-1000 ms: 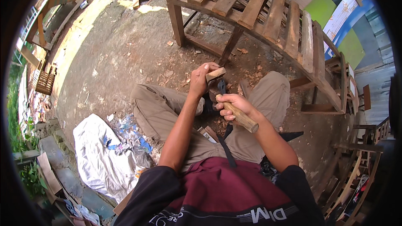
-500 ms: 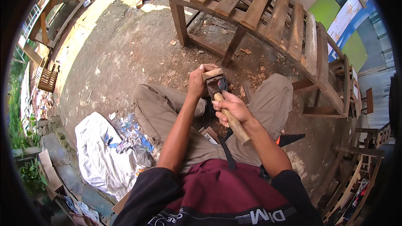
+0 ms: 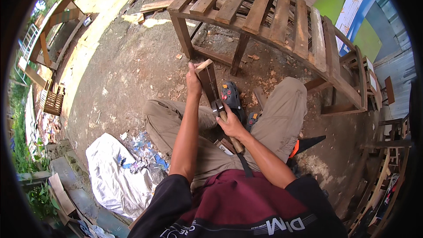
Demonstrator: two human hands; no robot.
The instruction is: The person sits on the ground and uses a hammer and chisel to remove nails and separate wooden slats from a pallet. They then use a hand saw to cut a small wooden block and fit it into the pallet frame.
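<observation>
My left hand (image 3: pixel 192 81) is wrapped round the upper left edge of a brown wooden board (image 3: pixel 205 79), held up on a slant between my knees. In my right hand (image 3: pixel 231 125) is a hammer (image 3: pixel 224 115) with a pale wooden handle, gripped high up near the head. Its metal head lies against the lower part of the board's narrow edge; the exact contact is too small to tell. The board's lower end is hidden behind the hammer and my right hand. Just beyond my right hand shows a dark clog (image 3: pixel 232 93) on my foot.
A slatted wooden bench (image 3: pixel 257 11) stands ahead and to the right. White cloth (image 3: pixel 114 174) and blue scraps (image 3: pixel 145 152) lie at my left. By my right knee is a black blade-shaped thing with an orange part (image 3: pixel 308 144). Timber pieces (image 3: pixel 156 5) are piled at the back.
The board has been tipped so its long narrow edge shows, and my left hand has shifted left. The hammer has moved down toward me, its head now lower along the board.
</observation>
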